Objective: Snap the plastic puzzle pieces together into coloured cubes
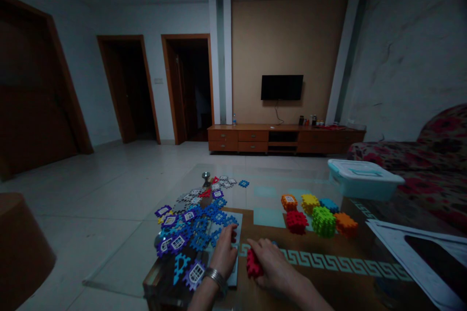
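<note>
My right hand (pixel 272 263) is closed around a red stack of interlocking plastic tiles (pixel 253 265) low over the glass table. My left hand (pixel 225 249), with a silvery band at its wrist, reaches to the edge of a spread of blue notched tiles (pixel 200 227). Its fingers are partly stretched and slightly curved, with nothing visible in them. Purple tiles with white window patterns (pixel 177 242) lie left of that hand. Further right sit several stacked tile blocks: a red block (pixel 296 222), a green block (pixel 323 221), a yellow block (pixel 310 203) and an orange block (pixel 346 224).
A lidded turquoise box (pixel 365 189) stands at the table's far right. Papers with a dark phone-like object (pixel 434 257) lie at the right edge. White and grey tiles (pixel 191 197) are scattered at the back left. A brown rounded stool (pixel 24 248) stands left of the table.
</note>
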Demonstrator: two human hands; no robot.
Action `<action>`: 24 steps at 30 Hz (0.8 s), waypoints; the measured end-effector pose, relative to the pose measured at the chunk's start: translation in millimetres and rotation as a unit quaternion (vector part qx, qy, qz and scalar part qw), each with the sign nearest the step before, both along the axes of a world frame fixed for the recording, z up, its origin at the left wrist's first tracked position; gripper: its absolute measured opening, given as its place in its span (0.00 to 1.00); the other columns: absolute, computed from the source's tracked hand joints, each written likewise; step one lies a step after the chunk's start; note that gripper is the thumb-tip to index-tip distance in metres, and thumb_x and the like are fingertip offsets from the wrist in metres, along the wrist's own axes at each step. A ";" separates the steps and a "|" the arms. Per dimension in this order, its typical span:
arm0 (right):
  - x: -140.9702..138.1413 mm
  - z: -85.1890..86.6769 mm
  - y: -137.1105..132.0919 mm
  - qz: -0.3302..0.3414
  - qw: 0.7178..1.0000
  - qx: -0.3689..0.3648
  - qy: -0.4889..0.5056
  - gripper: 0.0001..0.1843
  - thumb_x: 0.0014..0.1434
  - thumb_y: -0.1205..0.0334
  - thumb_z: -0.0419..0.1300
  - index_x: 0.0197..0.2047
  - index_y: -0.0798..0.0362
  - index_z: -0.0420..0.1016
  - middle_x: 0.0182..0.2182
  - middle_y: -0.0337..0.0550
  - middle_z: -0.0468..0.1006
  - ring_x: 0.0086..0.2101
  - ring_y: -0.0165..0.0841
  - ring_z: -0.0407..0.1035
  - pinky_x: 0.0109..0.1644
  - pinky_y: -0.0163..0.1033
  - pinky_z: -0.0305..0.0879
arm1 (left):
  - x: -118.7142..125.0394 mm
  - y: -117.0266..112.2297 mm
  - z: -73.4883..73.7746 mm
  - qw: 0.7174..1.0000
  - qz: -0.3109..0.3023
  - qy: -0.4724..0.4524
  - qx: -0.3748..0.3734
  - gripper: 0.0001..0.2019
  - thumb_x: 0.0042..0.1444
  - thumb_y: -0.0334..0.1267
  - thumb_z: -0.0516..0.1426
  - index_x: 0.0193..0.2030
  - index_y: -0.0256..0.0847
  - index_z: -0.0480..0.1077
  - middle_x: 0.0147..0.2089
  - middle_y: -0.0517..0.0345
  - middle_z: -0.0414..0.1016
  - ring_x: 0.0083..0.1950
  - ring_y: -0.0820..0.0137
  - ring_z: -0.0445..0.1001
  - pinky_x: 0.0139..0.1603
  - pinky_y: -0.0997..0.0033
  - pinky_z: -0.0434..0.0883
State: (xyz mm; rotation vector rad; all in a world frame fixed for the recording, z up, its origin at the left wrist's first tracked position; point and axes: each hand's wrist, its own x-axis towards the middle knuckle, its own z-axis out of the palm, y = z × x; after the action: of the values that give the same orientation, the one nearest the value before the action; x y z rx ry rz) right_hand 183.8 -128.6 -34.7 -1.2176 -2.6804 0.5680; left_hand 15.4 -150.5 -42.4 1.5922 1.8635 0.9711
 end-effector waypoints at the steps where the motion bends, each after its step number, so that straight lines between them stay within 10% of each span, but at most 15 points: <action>1: -1.8 -1.5 -0.2 -0.001 1.000 0.007 -0.007 0.38 0.42 0.68 0.61 0.59 0.54 0.65 0.50 0.56 0.71 0.51 0.49 0.64 0.54 0.48 0.60 | 0.5 -0.3 -0.5 1.000 0.001 0.003 0.006 0.31 0.40 0.16 0.44 0.53 0.39 0.61 0.49 0.53 0.68 0.48 0.72 0.70 0.51 0.70 0.67; 8: 2.6 -7.0 8.5 0.003 1.000 0.012 0.018 0.40 0.37 0.67 0.63 0.58 0.55 0.65 0.50 0.56 0.73 0.49 0.49 0.66 0.52 0.47 0.61 | 3.5 1.6 -5.3 0.999 0.002 0.006 0.050 0.30 0.39 0.16 0.45 0.50 0.40 0.63 0.45 0.55 0.69 0.44 0.71 0.71 0.50 0.69 0.69; 18: 103.0 62.6 102.2 -0.018 0.998 0.065 0.013 0.41 0.43 0.67 0.60 0.62 0.62 0.60 0.54 0.58 0.71 0.53 0.45 0.64 0.56 0.45 0.59 | 5.2 1.6 -4.6 0.998 -0.035 0.010 0.045 0.30 0.40 0.17 0.45 0.50 0.42 0.64 0.45 0.55 0.69 0.48 0.69 0.70 0.52 0.67 0.69; 24: 130.0 61.2 133.0 -0.015 0.998 0.061 -0.011 0.42 0.42 0.69 0.59 0.63 0.56 0.60 0.55 0.53 0.70 0.53 0.44 0.64 0.57 0.43 0.57 | 4.6 5.9 -18.2 0.996 -0.071 0.017 0.057 0.30 0.41 0.18 0.46 0.52 0.40 0.64 0.48 0.54 0.69 0.50 0.68 0.70 0.53 0.67 0.68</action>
State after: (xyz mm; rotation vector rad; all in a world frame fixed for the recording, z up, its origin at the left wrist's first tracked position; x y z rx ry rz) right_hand 313.8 4.4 26.5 -1.2362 -2.6657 0.3822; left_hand 20.0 -144.6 -60.6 1.7916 1.7172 1.0103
